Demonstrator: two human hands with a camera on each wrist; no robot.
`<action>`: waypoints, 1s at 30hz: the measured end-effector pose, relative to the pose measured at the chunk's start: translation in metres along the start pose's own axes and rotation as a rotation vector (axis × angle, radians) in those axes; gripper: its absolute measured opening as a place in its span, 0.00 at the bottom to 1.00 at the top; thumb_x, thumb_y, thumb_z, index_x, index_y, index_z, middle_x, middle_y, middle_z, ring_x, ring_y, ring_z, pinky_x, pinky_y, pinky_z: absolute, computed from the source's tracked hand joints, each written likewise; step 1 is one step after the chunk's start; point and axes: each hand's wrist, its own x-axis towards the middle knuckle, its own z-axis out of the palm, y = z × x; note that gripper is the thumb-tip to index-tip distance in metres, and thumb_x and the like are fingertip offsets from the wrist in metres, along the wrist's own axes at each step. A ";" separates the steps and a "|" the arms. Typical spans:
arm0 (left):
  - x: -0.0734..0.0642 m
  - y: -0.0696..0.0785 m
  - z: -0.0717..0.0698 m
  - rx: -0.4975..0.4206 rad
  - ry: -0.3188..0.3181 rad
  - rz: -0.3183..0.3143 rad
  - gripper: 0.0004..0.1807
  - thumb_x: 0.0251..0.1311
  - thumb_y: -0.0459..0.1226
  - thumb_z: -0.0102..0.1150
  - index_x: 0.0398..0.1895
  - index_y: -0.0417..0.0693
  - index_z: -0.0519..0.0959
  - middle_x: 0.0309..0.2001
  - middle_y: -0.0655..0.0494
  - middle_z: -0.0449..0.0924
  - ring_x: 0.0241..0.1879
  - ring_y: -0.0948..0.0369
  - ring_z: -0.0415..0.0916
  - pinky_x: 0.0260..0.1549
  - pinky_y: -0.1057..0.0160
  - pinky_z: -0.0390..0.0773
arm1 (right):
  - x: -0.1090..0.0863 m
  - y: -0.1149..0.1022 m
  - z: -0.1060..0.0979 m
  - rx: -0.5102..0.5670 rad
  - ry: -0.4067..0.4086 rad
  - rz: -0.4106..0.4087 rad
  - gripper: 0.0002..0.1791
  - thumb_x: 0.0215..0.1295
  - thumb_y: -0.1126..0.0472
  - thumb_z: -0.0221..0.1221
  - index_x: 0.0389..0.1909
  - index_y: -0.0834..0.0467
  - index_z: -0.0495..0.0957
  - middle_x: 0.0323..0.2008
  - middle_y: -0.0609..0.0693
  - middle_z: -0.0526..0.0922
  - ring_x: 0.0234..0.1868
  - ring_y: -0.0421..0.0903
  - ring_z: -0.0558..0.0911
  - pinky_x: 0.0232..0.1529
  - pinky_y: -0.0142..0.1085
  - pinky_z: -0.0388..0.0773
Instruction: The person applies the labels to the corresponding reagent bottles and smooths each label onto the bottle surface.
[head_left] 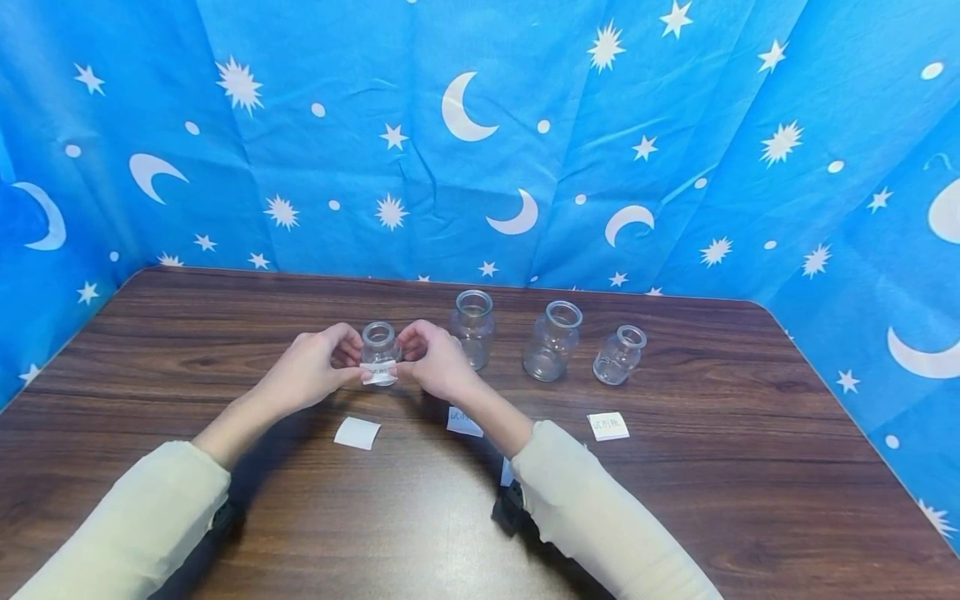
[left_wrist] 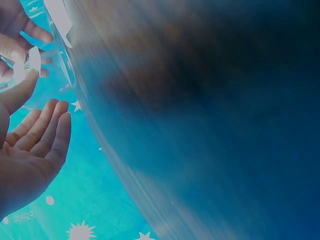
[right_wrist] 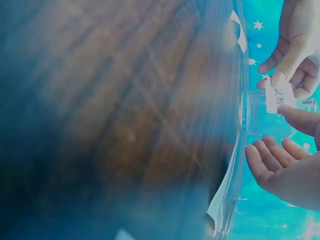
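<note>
A small clear glass jar [head_left: 378, 340] stands upright on the table between the two hands. Across its front lies a white paper label [head_left: 379, 372] with handwriting, also seen in the right wrist view as a label [right_wrist: 277, 99] against the glass. On the label's left end presses the thumb of my left hand [head_left: 322, 367]; its other fingers extend beside the jar. My right hand [head_left: 437, 360] has its thumb at the right end, its fingers nearly straight along the other side. Both wrist views show the fingers spread away from the thumbs.
Two larger glass jars [head_left: 472, 329] [head_left: 552, 346] and another small jar [head_left: 618, 357] stand to the right. In front lie a blank-looking label [head_left: 357, 433] and written labels [head_left: 462, 422] [head_left: 608, 426]. The right forearm partly covers another label [head_left: 507, 472]. A blue patterned cloth [head_left: 420, 167] hangs behind the table.
</note>
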 end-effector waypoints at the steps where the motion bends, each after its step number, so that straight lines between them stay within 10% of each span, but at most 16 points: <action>1: 0.001 -0.001 0.000 0.009 -0.002 0.012 0.15 0.48 0.33 0.67 0.36 0.37 0.73 0.33 0.48 0.79 0.34 0.53 0.77 0.35 0.55 0.76 | 0.000 0.000 0.000 -0.010 -0.001 -0.009 0.16 0.50 0.66 0.66 0.40 0.60 0.74 0.36 0.51 0.80 0.38 0.46 0.79 0.39 0.34 0.74; 30: 0.009 -0.010 -0.002 0.041 -0.041 0.082 0.22 0.46 0.34 0.68 0.46 0.39 0.74 0.32 0.54 0.80 0.35 0.55 0.78 0.37 0.52 0.75 | 0.003 0.004 -0.002 -0.105 -0.039 -0.091 0.18 0.49 0.64 0.67 0.41 0.61 0.74 0.38 0.52 0.81 0.37 0.44 0.80 0.35 0.31 0.74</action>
